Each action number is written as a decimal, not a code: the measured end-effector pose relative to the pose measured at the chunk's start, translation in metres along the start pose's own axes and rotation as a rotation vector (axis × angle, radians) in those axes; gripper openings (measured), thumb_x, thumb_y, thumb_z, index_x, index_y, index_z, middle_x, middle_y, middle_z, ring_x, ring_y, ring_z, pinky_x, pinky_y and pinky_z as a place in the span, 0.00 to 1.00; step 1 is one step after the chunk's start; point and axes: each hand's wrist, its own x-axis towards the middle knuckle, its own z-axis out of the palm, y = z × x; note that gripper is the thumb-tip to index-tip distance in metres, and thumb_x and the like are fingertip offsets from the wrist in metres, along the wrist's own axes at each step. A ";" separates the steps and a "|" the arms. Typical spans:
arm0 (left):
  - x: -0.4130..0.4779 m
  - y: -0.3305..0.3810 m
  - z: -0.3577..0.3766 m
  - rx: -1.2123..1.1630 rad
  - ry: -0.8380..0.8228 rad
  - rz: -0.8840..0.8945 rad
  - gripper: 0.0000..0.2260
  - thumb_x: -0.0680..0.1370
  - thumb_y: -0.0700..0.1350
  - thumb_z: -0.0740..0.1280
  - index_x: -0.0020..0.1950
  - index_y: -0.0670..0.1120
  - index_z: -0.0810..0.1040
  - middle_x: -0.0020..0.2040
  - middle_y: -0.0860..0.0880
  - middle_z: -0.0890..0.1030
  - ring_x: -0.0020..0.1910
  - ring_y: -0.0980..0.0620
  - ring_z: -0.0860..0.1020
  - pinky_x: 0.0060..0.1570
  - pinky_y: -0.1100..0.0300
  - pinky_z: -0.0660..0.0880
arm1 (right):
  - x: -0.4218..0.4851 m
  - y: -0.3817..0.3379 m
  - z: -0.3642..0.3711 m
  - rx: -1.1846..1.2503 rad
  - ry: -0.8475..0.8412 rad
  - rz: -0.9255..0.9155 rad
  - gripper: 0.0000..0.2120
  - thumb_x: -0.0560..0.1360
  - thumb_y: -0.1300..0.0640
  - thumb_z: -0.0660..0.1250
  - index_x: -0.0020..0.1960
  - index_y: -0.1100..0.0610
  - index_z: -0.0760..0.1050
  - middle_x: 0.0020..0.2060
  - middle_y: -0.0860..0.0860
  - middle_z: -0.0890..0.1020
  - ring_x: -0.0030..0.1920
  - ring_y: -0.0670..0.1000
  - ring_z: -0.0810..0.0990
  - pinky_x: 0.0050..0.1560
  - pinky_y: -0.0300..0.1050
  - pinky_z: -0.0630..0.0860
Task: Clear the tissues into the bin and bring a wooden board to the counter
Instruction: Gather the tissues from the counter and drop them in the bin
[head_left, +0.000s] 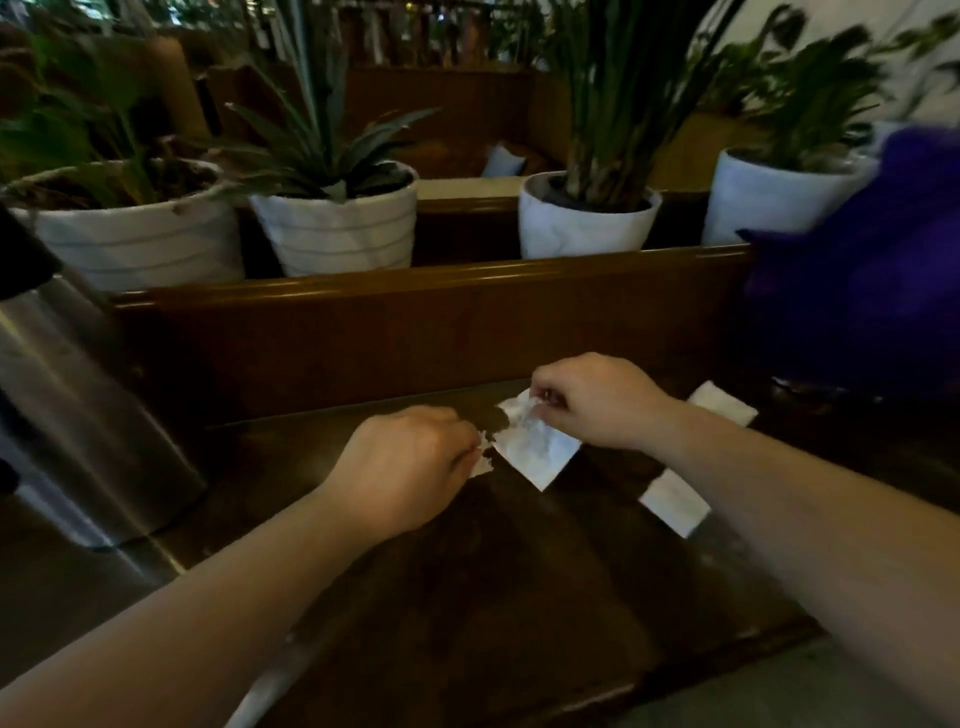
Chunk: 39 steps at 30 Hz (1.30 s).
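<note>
Plainly, the thin white tissue (537, 449) on the dark glossy wooden worktop (467, 597) could have torn or slipped free, since the right hand (597, 402) pinched only its upper corner and the left hand (410, 462) was closed on a ragged scrap (483, 460) just beside it. Two more flat squares, one (672, 501) under the right forearm and one (722, 402) beyond the wrist, might have been missed in the dim light. A smooth steel cylinder (78, 415), possibly the bin, stood left; no board showed.

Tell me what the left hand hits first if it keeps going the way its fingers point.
Likely the flat tissue pinched by the right hand; the left hand points right toward it, already gripping a smaller scrap.
</note>
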 end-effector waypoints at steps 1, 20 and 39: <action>0.009 0.011 0.003 -0.005 -0.003 0.011 0.11 0.79 0.52 0.58 0.54 0.52 0.78 0.47 0.53 0.80 0.45 0.56 0.77 0.40 0.59 0.77 | -0.013 0.012 -0.005 -0.009 0.014 0.021 0.06 0.78 0.49 0.64 0.53 0.49 0.76 0.41 0.44 0.77 0.41 0.44 0.75 0.35 0.39 0.68; 0.121 0.160 0.079 0.005 -0.280 0.089 0.14 0.80 0.55 0.56 0.60 0.53 0.74 0.55 0.52 0.77 0.49 0.55 0.76 0.45 0.56 0.78 | -0.169 0.199 -0.014 0.210 -0.217 0.228 0.03 0.77 0.48 0.67 0.47 0.41 0.74 0.43 0.42 0.79 0.44 0.41 0.77 0.41 0.42 0.75; 0.159 0.167 0.067 0.157 -0.216 -0.104 0.13 0.80 0.55 0.55 0.59 0.52 0.73 0.49 0.52 0.76 0.43 0.54 0.74 0.36 0.59 0.72 | -0.089 0.245 0.025 0.096 -0.147 0.193 0.16 0.78 0.51 0.64 0.65 0.49 0.71 0.64 0.48 0.72 0.56 0.50 0.76 0.49 0.47 0.74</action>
